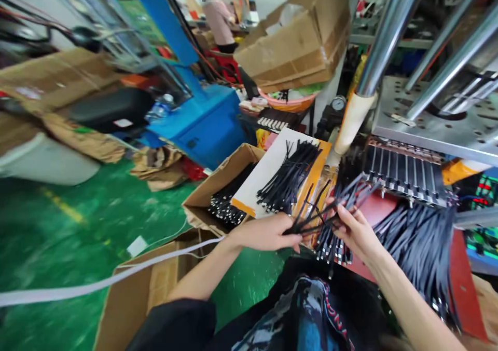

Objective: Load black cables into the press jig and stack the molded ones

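My left hand is closed around one end of a small bunch of black cables. The fingers of my right hand pinch the same bunch farther right, where the strands fan out and blur. Just beyond my left hand, a pile of black cables lies on a white board with an orange edge. More cables with shiny metal tips hang below my hands. To the right, a wide spread of black cables comes out from under a row of metal clamps.
An open cardboard box of cables stands left of the board. Steel press columns and a perforated plate rise at right. A large carton sits behind. Another person is in the background. A white strap crosses the lower left.
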`<state>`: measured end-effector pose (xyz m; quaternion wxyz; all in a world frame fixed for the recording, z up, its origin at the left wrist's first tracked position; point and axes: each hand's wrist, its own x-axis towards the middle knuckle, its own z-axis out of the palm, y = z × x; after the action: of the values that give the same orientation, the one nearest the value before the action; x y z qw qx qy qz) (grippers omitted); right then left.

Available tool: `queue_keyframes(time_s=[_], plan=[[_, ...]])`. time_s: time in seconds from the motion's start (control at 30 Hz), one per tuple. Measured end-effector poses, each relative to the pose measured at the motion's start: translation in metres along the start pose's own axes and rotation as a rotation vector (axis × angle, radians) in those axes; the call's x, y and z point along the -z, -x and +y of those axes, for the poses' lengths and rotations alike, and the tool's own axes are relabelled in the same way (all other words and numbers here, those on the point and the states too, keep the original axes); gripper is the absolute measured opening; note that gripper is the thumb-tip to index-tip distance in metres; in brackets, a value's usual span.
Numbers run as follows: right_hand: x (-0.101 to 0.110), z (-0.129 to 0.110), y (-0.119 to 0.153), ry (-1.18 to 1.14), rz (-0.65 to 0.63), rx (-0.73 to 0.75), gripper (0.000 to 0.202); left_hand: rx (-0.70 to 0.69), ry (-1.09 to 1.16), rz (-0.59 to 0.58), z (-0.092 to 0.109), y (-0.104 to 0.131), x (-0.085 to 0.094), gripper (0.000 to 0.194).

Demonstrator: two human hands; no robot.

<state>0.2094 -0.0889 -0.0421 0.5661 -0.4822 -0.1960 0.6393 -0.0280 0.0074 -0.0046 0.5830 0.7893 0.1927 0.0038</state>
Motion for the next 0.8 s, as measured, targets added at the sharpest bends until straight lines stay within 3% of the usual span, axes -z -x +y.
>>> queue_keyframes(time_s=[0.07,0.13,0.23,0.3,0.37,0.43,0.5,0.57,0.67,0.73,0.8], plan=[[-0.028,-0.019,-0.043,0.140,-0.123,0.086,0.058,0.047,0.051,0.237,-0.009,0.010,0.020,0.024],[-0.053,-0.034,-0.084,0.288,-0.188,0.166,0.068,0.066,0.152,0.422,-0.025,0.011,0.037,0.046],[-0.065,-0.045,-0.121,0.447,-0.134,0.182,0.075,0.136,0.189,0.680,-0.058,0.007,0.043,0.076],[-0.045,-0.045,-0.114,0.522,-0.067,0.185,0.073,0.199,0.093,0.812,-0.073,0.009,0.031,0.081],[-0.005,-0.041,-0.080,0.705,0.023,0.215,0.072,0.204,-0.054,0.911,-0.075,0.016,0.010,0.076],[0.047,-0.034,-0.028,1.178,0.205,0.248,0.072,0.128,-0.190,0.998,-0.061,0.018,-0.014,0.061],[0.096,-0.027,0.024,1.496,0.556,0.087,0.077,0.024,-0.253,0.963,-0.040,0.007,-0.033,0.038],[0.134,-0.020,0.062,1.676,0.788,-0.143,0.080,0.019,-0.285,0.778,-0.020,-0.021,-0.046,0.023],[0.162,-0.008,0.083,1.758,0.812,-0.321,0.068,0.251,-0.466,0.547,-0.009,-0.082,-0.055,0.033],[0.169,-0.005,0.083,1.689,0.775,-0.305,0.058,0.372,-0.563,0.487,-0.012,-0.118,-0.055,0.039],[0.173,-0.007,0.083,1.558,0.773,-0.253,0.052,0.389,-0.569,0.456,-0.017,-0.140,-0.052,0.032]])
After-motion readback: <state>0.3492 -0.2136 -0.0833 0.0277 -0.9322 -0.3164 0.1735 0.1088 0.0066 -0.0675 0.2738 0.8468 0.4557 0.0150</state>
